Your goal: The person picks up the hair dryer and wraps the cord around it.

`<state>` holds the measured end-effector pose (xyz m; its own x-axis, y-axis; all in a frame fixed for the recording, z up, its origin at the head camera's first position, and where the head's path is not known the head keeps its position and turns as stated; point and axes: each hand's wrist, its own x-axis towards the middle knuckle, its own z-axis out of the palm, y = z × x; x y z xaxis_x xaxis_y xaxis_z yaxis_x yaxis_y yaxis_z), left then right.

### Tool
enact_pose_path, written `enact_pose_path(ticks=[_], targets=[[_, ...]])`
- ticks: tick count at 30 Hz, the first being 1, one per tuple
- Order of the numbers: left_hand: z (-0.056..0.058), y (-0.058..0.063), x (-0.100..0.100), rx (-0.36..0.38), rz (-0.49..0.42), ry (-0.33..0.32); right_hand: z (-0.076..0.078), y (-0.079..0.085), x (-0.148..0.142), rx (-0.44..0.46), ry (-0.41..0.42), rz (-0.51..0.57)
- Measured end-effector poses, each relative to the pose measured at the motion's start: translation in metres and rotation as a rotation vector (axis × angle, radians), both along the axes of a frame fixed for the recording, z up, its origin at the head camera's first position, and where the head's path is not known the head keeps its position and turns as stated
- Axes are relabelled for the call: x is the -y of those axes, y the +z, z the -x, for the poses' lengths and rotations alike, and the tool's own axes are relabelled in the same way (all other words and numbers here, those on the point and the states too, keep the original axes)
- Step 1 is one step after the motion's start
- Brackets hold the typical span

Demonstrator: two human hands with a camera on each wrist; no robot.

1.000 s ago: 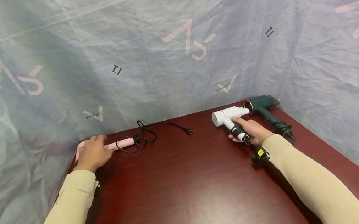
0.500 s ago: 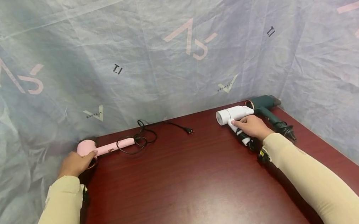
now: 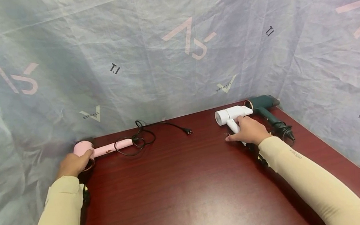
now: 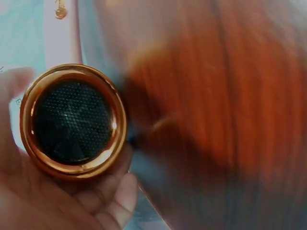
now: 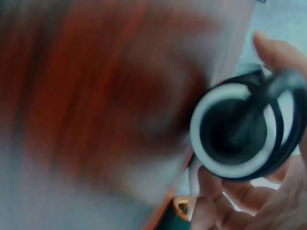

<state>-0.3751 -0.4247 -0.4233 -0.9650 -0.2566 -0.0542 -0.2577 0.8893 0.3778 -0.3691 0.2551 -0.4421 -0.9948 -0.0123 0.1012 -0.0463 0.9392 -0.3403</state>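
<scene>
A pink hair dryer [image 3: 113, 147] lies at the table's back left corner, its handle pointing right. My left hand [image 3: 72, 164] grips its barrel, thumb over the side near the handle. In the left wrist view the fingers [image 4: 120, 201] curl around the barrel behind the gold-rimmed grille [image 4: 72, 122]. Toward the back right rests a white hair dryer [image 3: 228, 115], nozzle to the right. My right hand [image 3: 249, 131] lies loosely over its handle, covering most of it. The right wrist view shows the handle end [image 5: 196, 129] with a black cord around it, the thumb spread away from it.
Behind the white one lies a dark green hair dryer [image 3: 264, 102], its cord [image 3: 284, 132] coiled at the handle. The pink dryer's black cord [image 3: 146, 133] runs along the back edge to a plug [image 3: 188, 130]. Printed grey fabric [image 3: 149, 58] hangs behind and beside the brown table [image 3: 180, 184].
My left hand has shifted left from above the pink dryer to hold its barrel. My right hand has loosened on the white dryer's handle, its thumb now spread; that dryer moved slightly right earlier.
</scene>
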Motion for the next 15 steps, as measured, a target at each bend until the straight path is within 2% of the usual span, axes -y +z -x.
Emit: enact_pose_path(ticks=[3, 6, 10, 13, 15], targets=[[-0.001, 0.001, 0.001, 0.014, -0.033, -0.004, -0.003, 0.001, 0.007, 0.009, -0.001, -0.023], [-0.005, 0.004, -0.001, 0.063, -0.185, 0.029, -0.006, 0.003, 0.01, 0.017, -0.003, -0.028], [-0.01, 0.01, -0.002, 0.147, -0.451, 0.084, -0.012, 0.007, 0.012, -0.004, 0.005, -0.029], [-0.01, 0.014, 0.001, 0.186, -0.566, 0.079, -0.016, 0.013, 0.013, -0.04, 0.02, -0.015], [-0.01, 0.019, 0.002, 0.199, -0.611, 0.064, -0.018, 0.018, 0.014, -0.062, 0.03, -0.004]])
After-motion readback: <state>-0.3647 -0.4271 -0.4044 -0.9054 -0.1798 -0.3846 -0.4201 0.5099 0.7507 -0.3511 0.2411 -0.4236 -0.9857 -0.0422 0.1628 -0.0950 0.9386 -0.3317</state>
